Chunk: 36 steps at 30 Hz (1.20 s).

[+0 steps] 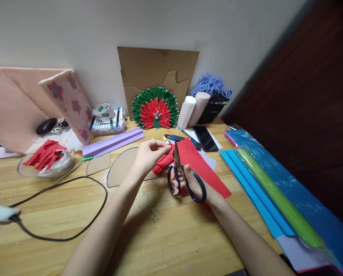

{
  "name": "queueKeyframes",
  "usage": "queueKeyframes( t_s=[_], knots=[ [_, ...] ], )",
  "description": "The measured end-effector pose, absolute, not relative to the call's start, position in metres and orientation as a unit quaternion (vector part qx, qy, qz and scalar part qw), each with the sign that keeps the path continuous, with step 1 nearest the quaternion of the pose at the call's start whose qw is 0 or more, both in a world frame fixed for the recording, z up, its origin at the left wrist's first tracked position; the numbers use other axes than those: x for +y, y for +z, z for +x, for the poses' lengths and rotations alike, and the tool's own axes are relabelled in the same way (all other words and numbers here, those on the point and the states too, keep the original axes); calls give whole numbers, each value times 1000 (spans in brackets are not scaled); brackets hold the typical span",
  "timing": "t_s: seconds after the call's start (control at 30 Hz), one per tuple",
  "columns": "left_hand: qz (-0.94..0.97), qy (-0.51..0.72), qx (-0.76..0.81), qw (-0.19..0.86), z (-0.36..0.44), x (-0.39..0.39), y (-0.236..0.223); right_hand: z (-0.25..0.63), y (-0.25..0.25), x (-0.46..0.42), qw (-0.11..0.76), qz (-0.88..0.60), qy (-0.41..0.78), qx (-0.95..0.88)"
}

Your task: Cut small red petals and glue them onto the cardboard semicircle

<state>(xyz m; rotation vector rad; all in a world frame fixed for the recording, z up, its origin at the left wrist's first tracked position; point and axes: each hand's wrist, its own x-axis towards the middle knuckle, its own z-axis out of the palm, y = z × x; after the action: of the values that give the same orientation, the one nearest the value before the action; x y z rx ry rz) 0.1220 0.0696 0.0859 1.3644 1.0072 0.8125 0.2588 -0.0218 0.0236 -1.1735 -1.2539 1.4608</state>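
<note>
My left hand (148, 155) pinches a folded strip of red paper (163, 164) above the wooden desk (59, 214). My right hand (188, 182) grips dark-handled scissors (185, 180), fingers through the loops, blades pointing up against the red strip. A larger red sheet (202, 165) lies flat under and behind the right hand. A half-round cardboard piece (121, 166) with a blue outline lies under the left wrist.
A green and red paper fan ornament (155, 107) leans on cardboard at the wall. A phone (205, 138), blue pens, white rolls, marker box (108, 122), lilac strip (114, 142), bowl of red cuttings (46, 157), black cable (73, 207), and blue and green paper rolls (275, 191) surround the hands.
</note>
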Motion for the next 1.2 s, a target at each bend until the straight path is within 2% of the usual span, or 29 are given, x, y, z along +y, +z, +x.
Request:
queueKeyframes(
  t_s=[0.3,0.57,0.8,1.2],
  knots=[
    [587,350,433,587,125,71,79,257,22,-21,429,-467,605,-482],
    [583,346,432,595,125,71,79,249,32,-19,448,-495,635,-388],
    [573,339,446,598,123,71,84,243,34,-17,455,-546,594,-376],
    [577,324,442,606,120,75,82,256,1,-15,423,-561,481,-524]
  ],
)
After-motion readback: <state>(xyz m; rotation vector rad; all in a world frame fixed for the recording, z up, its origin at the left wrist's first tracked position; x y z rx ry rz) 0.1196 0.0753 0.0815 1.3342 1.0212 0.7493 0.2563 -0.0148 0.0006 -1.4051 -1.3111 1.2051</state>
